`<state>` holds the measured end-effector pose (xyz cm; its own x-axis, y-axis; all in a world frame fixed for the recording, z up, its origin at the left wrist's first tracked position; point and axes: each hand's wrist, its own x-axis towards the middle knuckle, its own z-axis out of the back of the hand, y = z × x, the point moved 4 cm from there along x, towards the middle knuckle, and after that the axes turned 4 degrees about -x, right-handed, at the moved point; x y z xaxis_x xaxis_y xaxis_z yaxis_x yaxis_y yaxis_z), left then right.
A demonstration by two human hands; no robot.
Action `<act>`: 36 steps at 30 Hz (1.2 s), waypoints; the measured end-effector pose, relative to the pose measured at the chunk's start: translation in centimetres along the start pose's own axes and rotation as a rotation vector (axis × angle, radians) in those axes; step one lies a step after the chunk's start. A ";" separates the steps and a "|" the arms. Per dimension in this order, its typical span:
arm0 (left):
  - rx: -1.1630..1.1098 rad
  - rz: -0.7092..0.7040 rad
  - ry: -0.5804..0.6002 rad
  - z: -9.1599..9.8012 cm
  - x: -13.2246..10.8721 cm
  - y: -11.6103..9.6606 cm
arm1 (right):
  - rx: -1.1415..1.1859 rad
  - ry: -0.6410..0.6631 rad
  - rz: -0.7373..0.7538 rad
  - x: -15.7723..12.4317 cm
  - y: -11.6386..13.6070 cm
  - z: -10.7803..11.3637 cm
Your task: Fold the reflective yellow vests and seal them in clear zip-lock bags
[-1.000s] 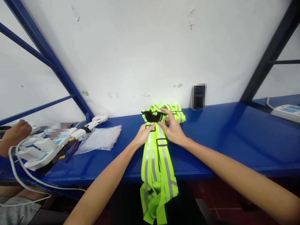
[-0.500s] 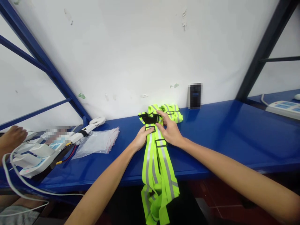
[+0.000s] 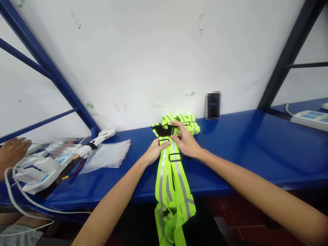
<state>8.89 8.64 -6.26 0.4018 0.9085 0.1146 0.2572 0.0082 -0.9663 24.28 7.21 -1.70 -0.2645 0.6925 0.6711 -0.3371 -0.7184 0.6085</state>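
A neon-yellow reflective vest point(image 3: 171, 177) with grey stripes and black buckles lies across the blue shelf point(image 3: 243, 150) and hangs over its front edge. My left hand point(image 3: 153, 150) pinches the vest's straps at a black buckle. My right hand point(image 3: 186, 141) rests on the straps beside it, fingers curled onto the black band point(image 3: 162, 129) at the top. A second folded yellow vest point(image 3: 191, 123) lies just behind my right hand, against the wall.
Clear zip bags point(image 3: 107, 156) lie to the left, with a white handheld fan point(image 3: 98, 136) and white devices with cables point(image 3: 38, 169) beyond. Another person's hand point(image 3: 11, 150) is at the far left. A dark blurred object point(image 3: 213, 105) stands by the wall; a power strip point(image 3: 310, 119) sits far right.
My hands have stayed on the vest's top, with only slight finger shifts. The other person's hand at the left has moved a little.
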 end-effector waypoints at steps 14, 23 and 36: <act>-0.133 0.050 -0.062 0.4 -0.1 -0.4 | 0.305 0.127 0.028 0.3 -0.2 -0.7; -0.023 -0.061 -0.328 2.4 -0.1 0.0 | 0.200 0.274 0.034 -0.1 0.3 -0.4; -0.074 -0.067 -0.460 1.4 -0.5 -0.7 | 0.281 0.078 -0.066 0.0 -0.1 -0.8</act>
<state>7.29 8.80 -5.98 -0.0450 0.9979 0.0465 0.3376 0.0590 -0.9395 23.59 7.36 -2.08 -0.3224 0.7336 0.5983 -0.0958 -0.6541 0.7504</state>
